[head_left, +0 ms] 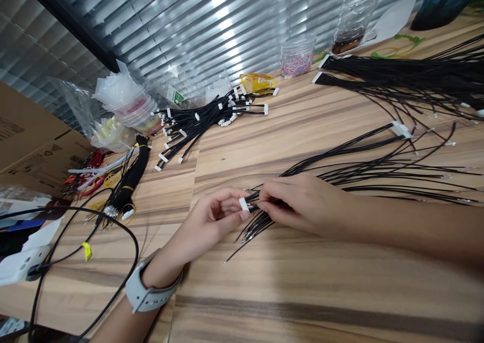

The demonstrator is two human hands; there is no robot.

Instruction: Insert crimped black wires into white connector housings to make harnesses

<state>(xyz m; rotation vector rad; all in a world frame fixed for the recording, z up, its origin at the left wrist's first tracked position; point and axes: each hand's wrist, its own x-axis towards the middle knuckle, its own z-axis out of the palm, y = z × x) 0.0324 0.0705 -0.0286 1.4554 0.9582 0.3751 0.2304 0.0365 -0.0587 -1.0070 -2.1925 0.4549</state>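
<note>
A small white connector [244, 204] is pinched between the thumb and fingers of my left hand [215, 214], which wears a grey watch strap at the wrist. Black wires run out of it toward my right hand [298, 202]. That hand's fingertips are pressed together on the thin black wires just right of the connector; the exact wire is hidden. Below the fingers, loose wire ends [249, 232] with bare metal tips fan out over the table. More of this bundle [359, 174] stretches off to the right, and another white connector [401, 129] sits at one end of it.
Finished-looking black cables with white connectors [204, 116] lie in a pile at the back. More long black wires [408, 76] rest at the back right. A tub of small pink and blue pieces [298, 57] stands near the blinds. A looped black cord [136, 242] crosses the left side.
</note>
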